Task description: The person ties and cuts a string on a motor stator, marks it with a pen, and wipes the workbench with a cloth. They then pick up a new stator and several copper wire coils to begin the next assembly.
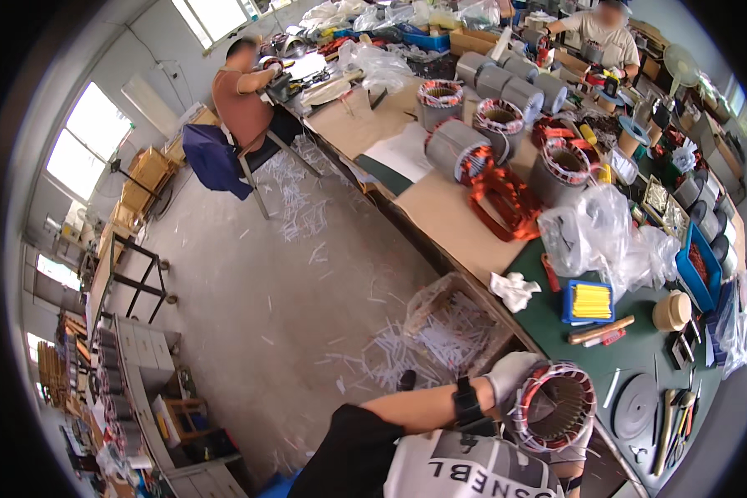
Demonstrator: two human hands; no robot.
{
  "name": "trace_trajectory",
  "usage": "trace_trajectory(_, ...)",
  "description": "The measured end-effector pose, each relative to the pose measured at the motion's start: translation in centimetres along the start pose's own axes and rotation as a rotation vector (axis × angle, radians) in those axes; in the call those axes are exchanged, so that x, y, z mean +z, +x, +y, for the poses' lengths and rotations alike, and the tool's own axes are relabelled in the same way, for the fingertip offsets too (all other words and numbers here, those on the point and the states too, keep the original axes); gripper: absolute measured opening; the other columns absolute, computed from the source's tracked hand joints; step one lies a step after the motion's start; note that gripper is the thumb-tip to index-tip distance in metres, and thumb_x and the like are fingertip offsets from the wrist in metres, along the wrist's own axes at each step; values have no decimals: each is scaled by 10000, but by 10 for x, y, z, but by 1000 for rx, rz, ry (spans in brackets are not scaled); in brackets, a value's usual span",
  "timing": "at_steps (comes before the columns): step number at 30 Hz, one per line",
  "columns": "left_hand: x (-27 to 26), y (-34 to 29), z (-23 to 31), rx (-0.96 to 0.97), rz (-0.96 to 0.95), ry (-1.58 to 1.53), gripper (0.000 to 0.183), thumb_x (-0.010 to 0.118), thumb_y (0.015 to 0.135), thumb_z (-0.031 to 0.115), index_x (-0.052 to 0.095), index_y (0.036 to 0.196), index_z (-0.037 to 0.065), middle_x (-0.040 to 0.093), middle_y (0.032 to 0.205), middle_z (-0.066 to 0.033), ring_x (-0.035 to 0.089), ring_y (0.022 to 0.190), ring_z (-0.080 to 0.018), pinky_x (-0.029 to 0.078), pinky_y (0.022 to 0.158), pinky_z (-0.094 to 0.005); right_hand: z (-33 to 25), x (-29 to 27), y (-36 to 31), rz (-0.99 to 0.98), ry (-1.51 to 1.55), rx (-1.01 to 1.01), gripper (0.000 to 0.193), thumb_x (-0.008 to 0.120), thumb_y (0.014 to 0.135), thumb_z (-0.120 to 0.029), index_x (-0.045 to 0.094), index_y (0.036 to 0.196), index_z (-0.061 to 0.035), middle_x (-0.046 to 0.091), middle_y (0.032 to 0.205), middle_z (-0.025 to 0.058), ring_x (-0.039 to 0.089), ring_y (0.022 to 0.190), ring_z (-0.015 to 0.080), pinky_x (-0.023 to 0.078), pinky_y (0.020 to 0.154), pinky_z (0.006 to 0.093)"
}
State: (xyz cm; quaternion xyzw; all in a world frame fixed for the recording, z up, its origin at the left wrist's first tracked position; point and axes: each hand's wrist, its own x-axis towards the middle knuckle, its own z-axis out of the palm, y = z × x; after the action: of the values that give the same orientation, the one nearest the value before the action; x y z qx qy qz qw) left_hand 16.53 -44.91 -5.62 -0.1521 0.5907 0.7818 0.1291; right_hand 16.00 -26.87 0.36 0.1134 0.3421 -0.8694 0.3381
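Observation:
A motor stator (587,390), a round grey core with red windings and white lacing around its rim, is held up close to my body with its open bore facing upward. Wearing a white glove, my left hand (513,375) is wrapped round the stator's left side. My right hand (574,455), also gloved, is at the stator's lower right side; its fingers are mostly hidden behind the core. A black band (468,400) circles my left wrist.
The green bench top (556,328) carries a blue box of yellow strips (590,301), a wooden stick (601,329), a grey disc (637,405) and hand tools. More stators (559,170) stand farther back. A bin of paper scraps (461,328) is at left. Two people work beyond.

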Motion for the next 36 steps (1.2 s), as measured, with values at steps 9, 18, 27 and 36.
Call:
trace_trajectory(9, -179, -87, 9, -198, 405, -705, 211, 523, 914, 184, 655, 842, 36, 636, 773, -40, 572, 685, -140, 476, 648, -305, 132, 64, 90, 110, 6, 206, 357, 417, 960, -241, 613, 1135, 0, 668, 1068, 146, 647, 940, 274, 533, 873, 414)
trace_trajectory(18, -325, -105, 89, -82, 570, -920, 214, 518, 931, 211, 626, 955, 28, 693, 897, -120, 661, 771, -239, 551, 757, -375, 205, 182, 235, -9, -160, 386, 254, 432, 975, -161, 632, 1013, -9, 673, 914, 83, 631, 830, 191, 520, 776, 332)
trace_trajectory(27, -565, 19, 182, -193, 474, -866, 288, 457, 948, 232, 626, 1043, 18, 692, 986, -111, 651, 889, -232, 534, 830, -390, 261, 339, 443, 112, -486, 351, 294, 509, 939, -237, 631, 1100, -24, 687, 1004, 115, 649, 912, 189, 531, 830, 358)
trace_trajectory(36, -765, 230, 262, -100, 271, -532, 288, 431, 970, 207, 637, 1023, 12, 700, 957, -104, 664, 835, -213, 539, 815, -351, 334, 339, 723, 239, -307, -188, 250, 486, 943, -235, 647, 996, -51, 695, 906, 75, 652, 817, 204, 532, 764, 342)
